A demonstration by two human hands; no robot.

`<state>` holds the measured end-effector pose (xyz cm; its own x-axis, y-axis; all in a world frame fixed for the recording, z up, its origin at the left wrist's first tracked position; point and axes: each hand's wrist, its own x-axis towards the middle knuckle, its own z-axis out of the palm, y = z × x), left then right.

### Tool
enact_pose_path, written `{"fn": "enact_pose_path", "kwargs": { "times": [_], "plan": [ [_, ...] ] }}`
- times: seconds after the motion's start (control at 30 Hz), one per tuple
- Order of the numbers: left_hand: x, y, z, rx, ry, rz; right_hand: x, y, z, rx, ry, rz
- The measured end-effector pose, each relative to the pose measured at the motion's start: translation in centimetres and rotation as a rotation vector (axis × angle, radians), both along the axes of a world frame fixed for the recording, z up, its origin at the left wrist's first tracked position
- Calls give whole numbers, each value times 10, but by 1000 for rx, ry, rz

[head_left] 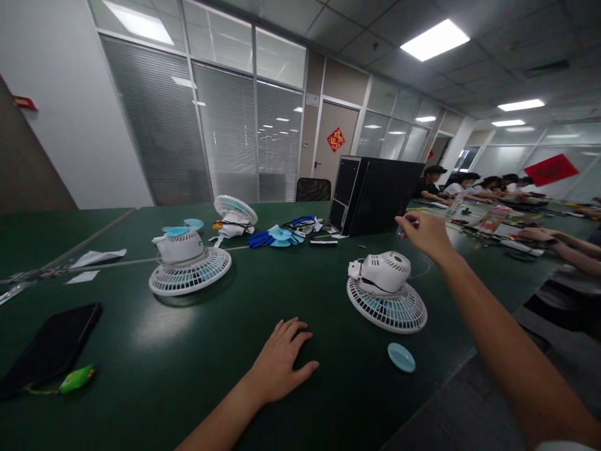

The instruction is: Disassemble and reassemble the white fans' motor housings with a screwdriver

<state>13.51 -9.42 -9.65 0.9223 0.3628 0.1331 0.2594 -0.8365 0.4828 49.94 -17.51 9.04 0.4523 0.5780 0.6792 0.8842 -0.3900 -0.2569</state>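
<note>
Dark-green, smooth and faintly glossy, the tabletop (211, 351) is backed by glass partitions with slatted blinds (230, 131). On it, three plastic fans are seen. The nearest fan (379, 274), below the right hand (420, 233), is set with its round, ribbed white grille turned down; its axis is upright, and its rounded, vented motor housing is laid lengthwise roughly left to right, with a small bracket at the left. Another face-down fan (181, 260) is placed at the left, topped by pale-blue blades, and a third fan (235, 217) is tilted behind it. One shallow, oval-looking blue disc (401, 357) is laid just in front of the nearest fan. One black, boxy computer tower (373, 195) is stood behind. The right hand is raised, thumb and forefinger pressed together; what is pinched, if anything, cannot be told. The left hand (282, 363) is rested on the tabletop, fingers loosely spread, thumb held apart.
</note>
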Motion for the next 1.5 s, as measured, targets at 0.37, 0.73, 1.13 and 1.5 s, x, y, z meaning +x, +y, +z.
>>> {"fn": "enact_pose_path", "kwargs": {
  "times": [0.37,0.73,1.13,1.5],
  "plan": [
    [76,6,54,42,-274,-110,4,6,-13,-29,100,-8],
    [263,3,84,-90,-433,-58,-1,-23,-33,134,285,219],
    [245,-9,54,-116,-589,11,-10,-32,-44,277,473,410],
    [246,-3,60,-154,-595,11,5,-25,-57,387,589,361]
  ]
}}
